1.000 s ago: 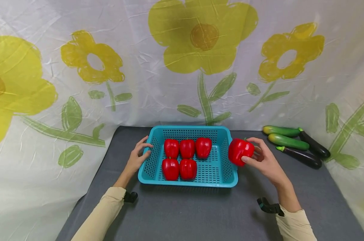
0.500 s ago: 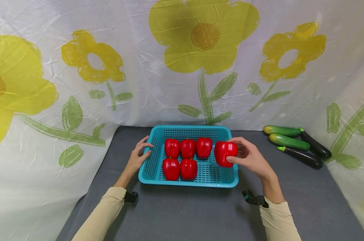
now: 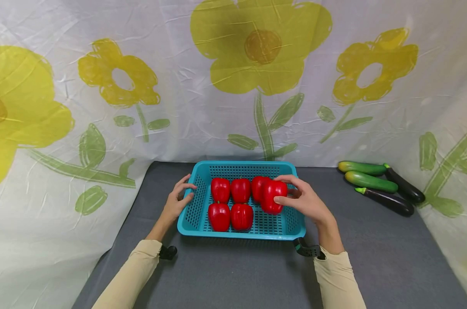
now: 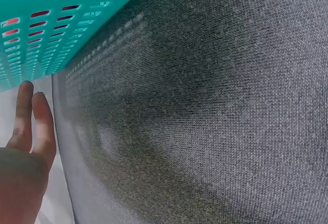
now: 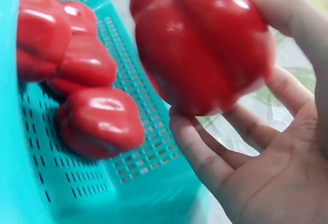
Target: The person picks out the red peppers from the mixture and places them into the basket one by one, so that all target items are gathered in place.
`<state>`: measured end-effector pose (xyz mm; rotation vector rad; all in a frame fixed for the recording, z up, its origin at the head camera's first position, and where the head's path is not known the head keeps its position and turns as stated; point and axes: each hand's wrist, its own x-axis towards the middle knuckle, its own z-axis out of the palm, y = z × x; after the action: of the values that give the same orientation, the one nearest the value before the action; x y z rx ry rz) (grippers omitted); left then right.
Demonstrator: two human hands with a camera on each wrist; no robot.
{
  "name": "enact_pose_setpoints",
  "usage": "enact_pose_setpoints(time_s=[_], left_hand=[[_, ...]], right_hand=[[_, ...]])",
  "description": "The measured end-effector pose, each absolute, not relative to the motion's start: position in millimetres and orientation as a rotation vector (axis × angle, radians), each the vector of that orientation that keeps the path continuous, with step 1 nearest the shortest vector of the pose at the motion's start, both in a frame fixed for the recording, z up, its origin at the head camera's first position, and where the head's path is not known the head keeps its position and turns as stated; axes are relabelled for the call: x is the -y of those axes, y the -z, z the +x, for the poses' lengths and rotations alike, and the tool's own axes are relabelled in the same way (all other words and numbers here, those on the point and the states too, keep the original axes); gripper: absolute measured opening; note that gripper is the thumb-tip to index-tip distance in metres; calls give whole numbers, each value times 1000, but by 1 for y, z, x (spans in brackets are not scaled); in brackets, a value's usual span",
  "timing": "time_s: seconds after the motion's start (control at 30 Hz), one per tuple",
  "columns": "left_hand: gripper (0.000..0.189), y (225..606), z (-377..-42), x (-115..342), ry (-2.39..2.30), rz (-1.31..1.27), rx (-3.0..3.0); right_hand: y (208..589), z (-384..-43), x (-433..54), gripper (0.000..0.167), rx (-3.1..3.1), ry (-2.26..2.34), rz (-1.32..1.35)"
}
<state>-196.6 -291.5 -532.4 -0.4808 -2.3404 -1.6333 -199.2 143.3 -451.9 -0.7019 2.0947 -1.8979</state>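
In the head view a red bell pepper (image 3: 273, 197) is held by my right hand (image 3: 304, 199) above the right part of a blue plastic basket (image 3: 241, 236). The right wrist view shows this bell pepper (image 5: 202, 44) between thumb and fingers, raised over the basket floor. Several more red bell peppers (image 3: 240, 191) sit in the basket in two rows; the held one partly covers the back row's rightmost pepper (image 3: 258, 188). My left hand (image 3: 175, 201) rests against the basket's left rim, fingers spread and loosely bent. In the left wrist view its fingers (image 4: 43, 119) lie beside the perforated wall (image 4: 51, 29).
At the back right of the dark grey table (image 3: 233, 274) lie two green zucchini (image 3: 370, 181) and two dark eggplants (image 3: 386, 201). A white curtain with yellow flowers (image 3: 206, 124) hangs behind the table and along its sides.
My right hand has carried the bell pepper leftward from the basket's right rim to over the inside, beside the back row. The left hand and basket have stayed in place.
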Motion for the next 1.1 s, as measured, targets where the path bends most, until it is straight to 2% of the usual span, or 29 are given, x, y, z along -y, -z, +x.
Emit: enact_pose_setpoints(time_s=[0.6, 1.1], left_hand=[[20, 531, -196, 291, 1663, -492, 2323], [20, 532, -195, 292, 1665, -470, 2339]], right_hand=[[460, -210, -116, 53, -2081, 1770, -668], [465, -211, -113, 53, -2239, 1560, -489]])
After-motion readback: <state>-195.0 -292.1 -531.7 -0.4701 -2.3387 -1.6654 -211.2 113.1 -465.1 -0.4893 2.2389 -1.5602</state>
